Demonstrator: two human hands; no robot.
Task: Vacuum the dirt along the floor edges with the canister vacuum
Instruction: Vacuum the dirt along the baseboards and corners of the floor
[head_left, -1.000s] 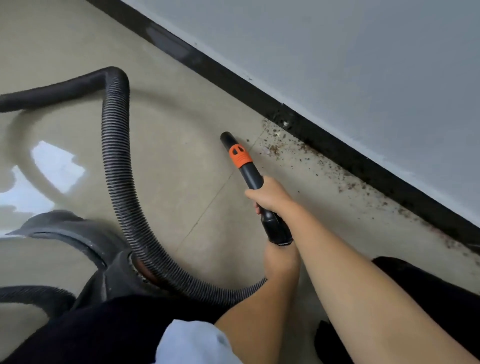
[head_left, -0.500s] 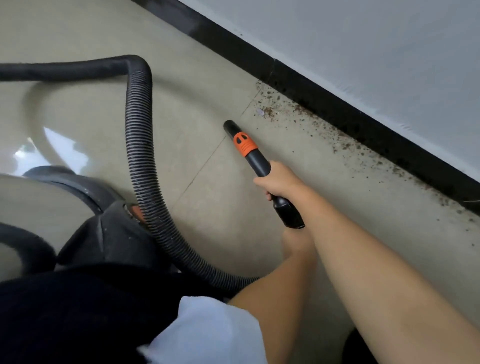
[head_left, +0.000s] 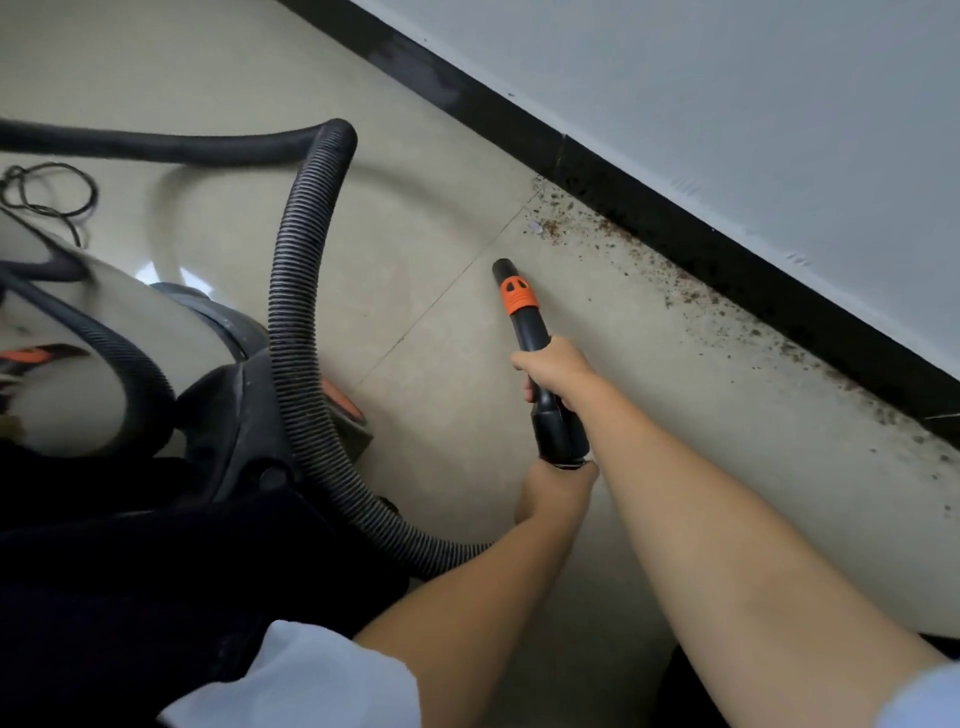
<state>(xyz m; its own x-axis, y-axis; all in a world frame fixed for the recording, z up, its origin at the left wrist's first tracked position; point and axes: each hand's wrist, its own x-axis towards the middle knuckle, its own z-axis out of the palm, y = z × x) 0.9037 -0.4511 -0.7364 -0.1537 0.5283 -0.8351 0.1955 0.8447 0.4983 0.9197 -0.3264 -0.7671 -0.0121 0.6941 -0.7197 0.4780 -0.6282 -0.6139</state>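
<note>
A person's right hand (head_left: 553, 366) grips the vacuum nozzle (head_left: 522, 306), aimed toward dirt (head_left: 670, 283) along the baseboard (head_left: 649, 208); the left hand (head_left: 558, 491) steadies the hose (head_left: 301, 312) behind, its grip hidden.

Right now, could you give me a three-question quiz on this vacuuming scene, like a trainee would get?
1. True or false: the nozzle tip already touches the baseboard.
2. Which hand grips the wand nearer the orange collar: (a) left hand (b) right hand?
3. Where does the dirt lie?

Key: 1 false; 2 b; 3 in a band on the floor along the baseboard.
</note>
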